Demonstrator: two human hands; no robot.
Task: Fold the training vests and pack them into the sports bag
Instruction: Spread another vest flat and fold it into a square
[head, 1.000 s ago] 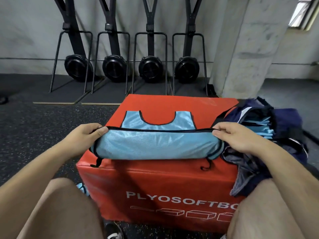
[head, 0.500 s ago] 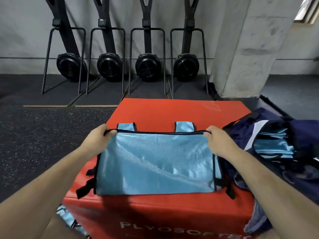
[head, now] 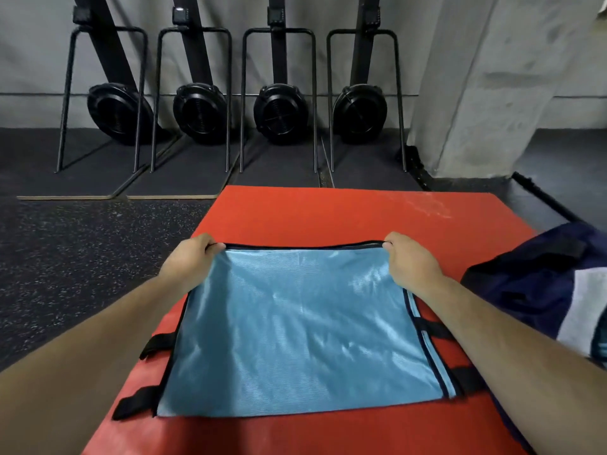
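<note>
both arms outstretched; left hand (head: 189,261), right hand (head: 412,261) pinching vest (head: 295,333) far corners

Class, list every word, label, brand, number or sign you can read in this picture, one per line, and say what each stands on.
No text can be read in this view.
Blue vest: plain fabric, no print shows.
Red box top: no lettering, only pale scuffs.
Sports bag: white panel, no print visible.
Small black units on the machines by the wall: too small and dark to read.
</note>
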